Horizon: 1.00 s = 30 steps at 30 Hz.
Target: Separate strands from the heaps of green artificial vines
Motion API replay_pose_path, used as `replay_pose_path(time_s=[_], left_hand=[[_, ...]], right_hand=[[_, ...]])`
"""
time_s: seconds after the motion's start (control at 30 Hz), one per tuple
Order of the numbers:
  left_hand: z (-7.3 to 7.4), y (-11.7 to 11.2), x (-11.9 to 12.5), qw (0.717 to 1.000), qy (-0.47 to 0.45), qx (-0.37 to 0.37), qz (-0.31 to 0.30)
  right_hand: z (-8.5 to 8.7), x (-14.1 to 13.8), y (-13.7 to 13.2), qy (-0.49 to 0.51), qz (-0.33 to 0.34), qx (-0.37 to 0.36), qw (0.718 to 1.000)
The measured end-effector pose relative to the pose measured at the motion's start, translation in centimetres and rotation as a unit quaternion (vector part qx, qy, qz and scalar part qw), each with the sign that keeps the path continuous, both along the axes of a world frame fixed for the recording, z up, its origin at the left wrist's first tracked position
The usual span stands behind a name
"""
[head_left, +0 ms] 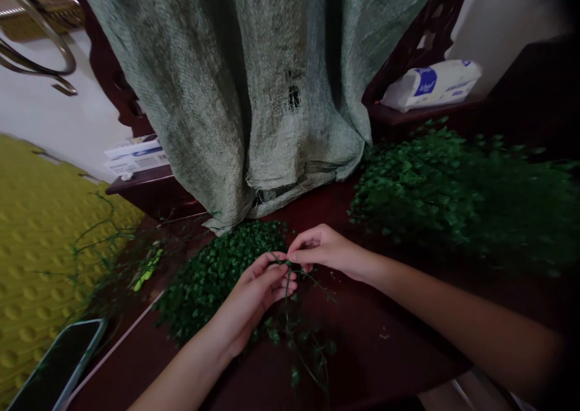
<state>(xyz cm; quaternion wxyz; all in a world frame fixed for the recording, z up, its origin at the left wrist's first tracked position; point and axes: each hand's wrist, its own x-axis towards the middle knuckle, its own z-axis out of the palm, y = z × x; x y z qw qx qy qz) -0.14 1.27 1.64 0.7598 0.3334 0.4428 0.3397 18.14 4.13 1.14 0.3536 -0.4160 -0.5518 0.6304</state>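
Note:
Both my hands meet over a dark red wooden table (389,350). My left hand (258,296) curls its fingers round a thin green sprig (299,338) with small leaves that trails down toward me. My right hand (317,251) pinches the top of the same sprig between thumb and fingertips. A pile of small plucked green leaves (212,278) lies just left of my hands, touching my left hand.
A large heap of leafy branches (457,199) fills the right of the table. Bare stripped stems (99,248) lie at the left. A phone (58,368) rests at the front left corner. A green mesh cloth (254,84) hangs behind. A tissue pack (430,84) sits on a shelf.

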Motion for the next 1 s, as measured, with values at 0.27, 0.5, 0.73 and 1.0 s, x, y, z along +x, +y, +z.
replay_pose_path(time_s=[0.27, 0.5, 0.73, 1.0], left_hand=[[-0.1, 0.1, 0.0, 1.000, 0.000, -0.002, -0.011], [-0.1, 0.0, 0.1, 0.999, -0.011, -0.010, -0.029], [-0.2, 0.2, 0.1, 0.999, -0.008, -0.024, -0.036], [-0.6, 0.6, -0.4, 0.998, -0.003, -0.016, -0.058]], right_hand=[[-0.4, -0.2, -0.1, 0.005, 0.001, -0.031, 0.999], [-0.4, -0.1, 0.0, -0.016, 0.034, 0.016, 0.999], [-0.2, -0.1, -0.2, -0.057, 0.041, 0.090, 0.993], [-1.3, -0.3, 0.1, -0.070, 0.028, 0.135, 0.988]])
